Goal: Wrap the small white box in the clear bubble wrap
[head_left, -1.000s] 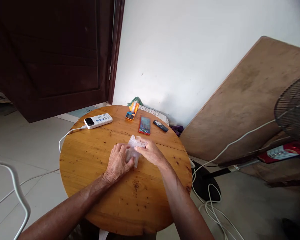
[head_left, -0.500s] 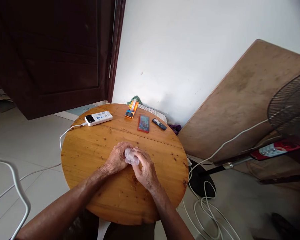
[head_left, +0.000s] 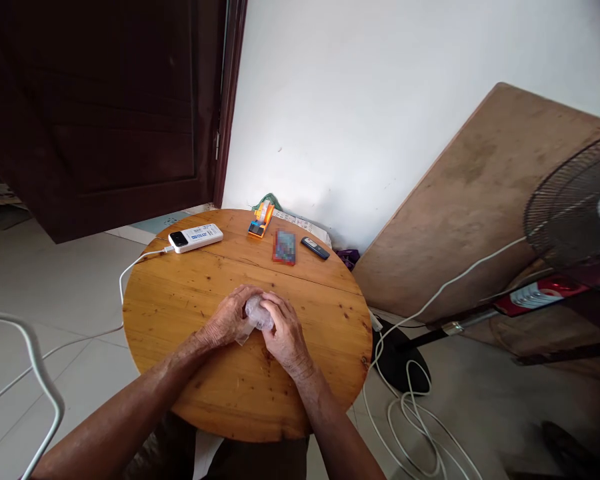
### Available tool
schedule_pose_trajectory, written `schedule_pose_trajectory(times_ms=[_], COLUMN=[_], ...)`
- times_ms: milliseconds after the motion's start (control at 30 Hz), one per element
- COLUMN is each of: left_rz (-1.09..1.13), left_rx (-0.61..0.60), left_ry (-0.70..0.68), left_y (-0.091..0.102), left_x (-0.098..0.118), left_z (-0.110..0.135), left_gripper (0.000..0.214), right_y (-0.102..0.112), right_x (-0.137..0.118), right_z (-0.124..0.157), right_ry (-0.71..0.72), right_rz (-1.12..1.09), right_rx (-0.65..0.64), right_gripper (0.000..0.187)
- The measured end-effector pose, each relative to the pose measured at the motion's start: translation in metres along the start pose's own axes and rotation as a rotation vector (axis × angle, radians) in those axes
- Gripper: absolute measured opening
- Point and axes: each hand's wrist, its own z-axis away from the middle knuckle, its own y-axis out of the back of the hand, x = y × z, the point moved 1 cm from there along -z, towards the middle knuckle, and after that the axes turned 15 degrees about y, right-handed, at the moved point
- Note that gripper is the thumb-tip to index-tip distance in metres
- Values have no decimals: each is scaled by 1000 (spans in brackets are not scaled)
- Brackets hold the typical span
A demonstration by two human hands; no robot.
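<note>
Both my hands are wrapped round a small bundle of clear plastic film (head_left: pixel 260 314), pale and crumpled, just above or on the round wooden table (head_left: pixel 180 293). My left hand (head_left: pixel 233 316) curls round its left side, and a loose flap of the film hangs out below those fingers. My right hand (head_left: pixel 284 333) grips it from the right, with fingers over the top and thumb near the bottom edge. Whether anything is inside the film I cannot tell.
Along the table's far side lie a white power bank (head_left: pixel 196 238) with a cable, an orange tape dispenser (head_left: pixel 261 221), a blurred red-edged packet (head_left: pixel 285 247) and a dark remote-like device (head_left: pixel 315 248). A standing fan (head_left: pixel 570 207) and coiled cable (head_left: pixel 405 407) are at right.
The bundle has been turned between my hands, and a loose flap of film now shows below my left fingers. My right fingers have shifted over it. The view has moved slightly.
</note>
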Motion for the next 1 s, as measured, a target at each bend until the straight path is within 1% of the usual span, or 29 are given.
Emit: schedule_pose_trajectory(times_ms=[100,167,233,300,333,367,433,467,500,567,633,700,767,900,967,1000], left_rz=[45,85,120,140,148,156,165,156,132,46,-42,-39,85,478,657,727], left_rx=[-3,2,-11,-56,-84,-106,-121,-116,-100,-55,-15,-34,-130,-380,-445,-448], left_ry=[40,46,78,154,201,246,306,315,310,287,279,276,279,327,369,399], left_y=[0,1,2,5,7,8,10,10,11,11,13,15,18,18,15,13], left_x=[2,3,4,7,8,9,10,10,9,9,9,11,14,17,15,12], left_z=[0,0,0,0,0,0,0,0,0,0,1,2,2,1,0,-1], left_gripper=[41,39,32,26,28,30,35,35,34,32,33,37,40,46,56,62], right_y=[2,5,7,8,8,7,4,2,0,-4,-6,-6,-4,0,1,1], right_x=[0,-1,-1,1,2,3,4,4,4,4,4,5,6,7,7,6], right_z=[-3,-4,-5,-4,-3,-1,1,2,4,5,5,4,1,-3,-3,-3], right_ry=[-33,-100,-226,-379,-441,-485,-516,-519,-527,-569,-625,-672,-705,-716,-685,-667], right_rz=[-90,-172,-268,-409,-504,-612,-809,-871,-902,-904,-901,-936,-981,-1023,-993,-950], right_rx=[87,141,185,197,191,178,147,137,134,143,169,191,203,246,255,252], right_gripper=[52,43,33,25,26,31,49,58,65,71,69,66,64,59,53,50])
